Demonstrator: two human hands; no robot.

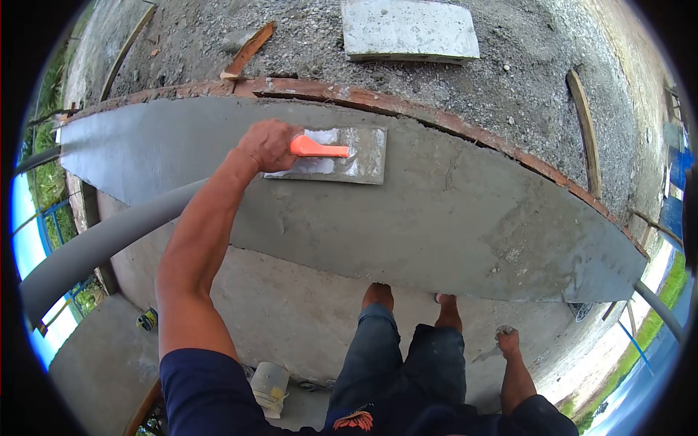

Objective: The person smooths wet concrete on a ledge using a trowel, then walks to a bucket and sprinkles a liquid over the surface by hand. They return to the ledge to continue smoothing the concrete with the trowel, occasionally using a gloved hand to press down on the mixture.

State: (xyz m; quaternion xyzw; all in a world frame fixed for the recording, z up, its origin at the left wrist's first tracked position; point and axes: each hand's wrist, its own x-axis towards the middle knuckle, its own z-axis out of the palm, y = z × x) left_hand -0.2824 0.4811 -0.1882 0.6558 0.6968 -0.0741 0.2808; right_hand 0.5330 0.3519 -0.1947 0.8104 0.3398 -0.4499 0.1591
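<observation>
My left hand point(270, 145) is wrapped round the orange handle of a flat rectangular trowel point(367, 171). The trowel lies on smooth grey wet concrete point(349, 225), near its upper edge, with pale smears on its back. Low on the right, my right hand point(507, 340) is closed beside my leg, away from the concrete strip. Something small and grey shows at its fingers, too small to name. Rougher, patchy concrete lies toward the right part of the strip.
A reddish board point(327, 93) borders the strip's far edge, with gravel point(291, 51) beyond. A pale block point(411, 29) and wooden stakes point(584, 131) are there. A thick grey pipe point(109, 236) crosses at left. A bucket point(270, 385) stands near my legs.
</observation>
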